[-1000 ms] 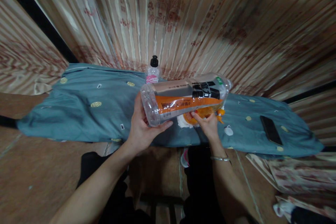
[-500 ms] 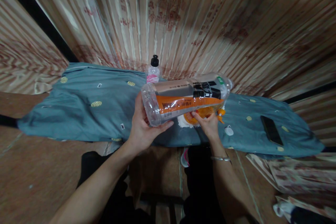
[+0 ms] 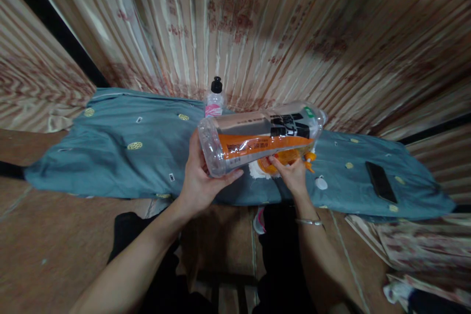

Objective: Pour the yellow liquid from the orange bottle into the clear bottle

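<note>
A large clear plastic bottle (image 3: pixel 253 140) with an orange, black and silver label is tilted on its side, its neck toward the right. My left hand (image 3: pixel 200 171) is closed round its base end, thumb along the underside. Below the bottle's right half, my right hand (image 3: pixel 292 174) grips an orange see-through bottle (image 3: pixel 290 157) with an orange nozzle top (image 3: pixel 310 159). The large bottle hides part of it. Beside the orange bottle shows a white tissue or cloth-like piece (image 3: pixel 257 171), partly covered.
Behind stands a clear bottle (image 3: pixel 214 106) with a black cap and pink label. On the blue-green cloth-covered surface (image 3: pixel 121 167) lie a small white round piece (image 3: pixel 321 183) and a black phone (image 3: pixel 381 182) at the right. A pleated patterned curtain (image 3: pixel 235 24) hangs close behind.
</note>
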`<state>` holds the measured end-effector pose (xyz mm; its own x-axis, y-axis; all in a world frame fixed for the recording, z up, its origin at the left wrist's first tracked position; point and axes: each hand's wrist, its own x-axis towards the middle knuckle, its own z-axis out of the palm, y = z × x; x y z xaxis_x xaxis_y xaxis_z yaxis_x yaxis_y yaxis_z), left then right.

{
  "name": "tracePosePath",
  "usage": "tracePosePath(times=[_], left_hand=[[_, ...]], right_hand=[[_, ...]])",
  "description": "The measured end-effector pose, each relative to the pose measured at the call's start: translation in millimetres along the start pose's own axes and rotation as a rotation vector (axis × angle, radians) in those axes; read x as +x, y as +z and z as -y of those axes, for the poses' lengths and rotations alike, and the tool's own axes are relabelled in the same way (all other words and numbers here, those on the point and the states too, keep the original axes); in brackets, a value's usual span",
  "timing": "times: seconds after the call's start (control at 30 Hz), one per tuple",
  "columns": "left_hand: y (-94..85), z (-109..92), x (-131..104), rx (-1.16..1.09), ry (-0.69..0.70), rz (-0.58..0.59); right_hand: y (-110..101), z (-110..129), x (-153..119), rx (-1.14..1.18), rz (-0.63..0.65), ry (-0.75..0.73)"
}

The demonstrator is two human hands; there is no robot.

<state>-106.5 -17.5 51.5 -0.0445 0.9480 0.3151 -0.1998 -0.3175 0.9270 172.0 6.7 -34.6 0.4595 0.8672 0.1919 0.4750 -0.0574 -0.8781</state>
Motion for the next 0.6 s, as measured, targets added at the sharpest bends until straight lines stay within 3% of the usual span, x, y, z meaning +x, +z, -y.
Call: tracePosePath(times=[0.6], left_hand=[[0.5, 5.8, -0.4, -0.011, 0.041, 0.003]], right_hand=[[0.8, 2.7, 0.3, -0.03, -0.024, -0.012]])
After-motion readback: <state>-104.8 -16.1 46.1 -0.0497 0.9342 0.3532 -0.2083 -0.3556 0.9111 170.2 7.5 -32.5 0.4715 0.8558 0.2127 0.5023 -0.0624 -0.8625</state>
